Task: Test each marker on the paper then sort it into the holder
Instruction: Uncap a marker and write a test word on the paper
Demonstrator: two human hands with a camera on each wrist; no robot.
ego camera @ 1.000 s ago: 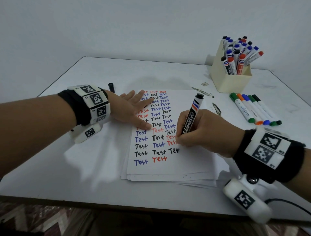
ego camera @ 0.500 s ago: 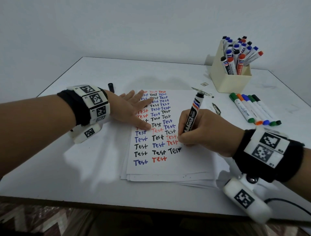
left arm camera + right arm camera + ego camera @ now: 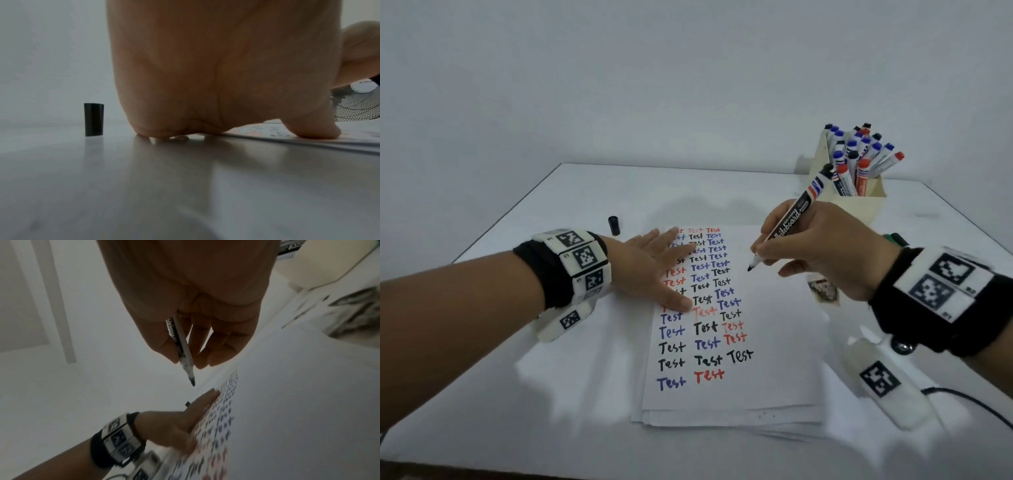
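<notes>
My right hand (image 3: pixel 811 246) pinches an uncapped black whiteboard marker (image 3: pixel 796 212) (image 3: pixel 185 347), lifted off the sheet with its tip in the air above the paper's right half. The paper (image 3: pixel 774 377) carries rows of "Test" in black, blue and red. My left hand (image 3: pixel 654 270) (image 3: pixel 180 423) lies flat with fingers spread on the paper's left edge. The marker's black cap (image 3: pixel 613 224) (image 3: pixel 93 119) stands upright on the table behind that hand. The cream holder (image 3: pixel 866 202) at the back right is full of capped markers.
The paper is the top sheet of a small stack on the white table (image 3: pixel 585 394). A green marker (image 3: pixel 895 238) shows just behind my right wrist. A scrap of torn wrapper (image 3: pixel 823 289) lies under my right hand. A black cable (image 3: pixel 976 407) trails off at the right.
My right hand has finished the last black "Test" and lifted the marker up and toward the back right, off the paper. The left hand has stayed flat on the sheet.
</notes>
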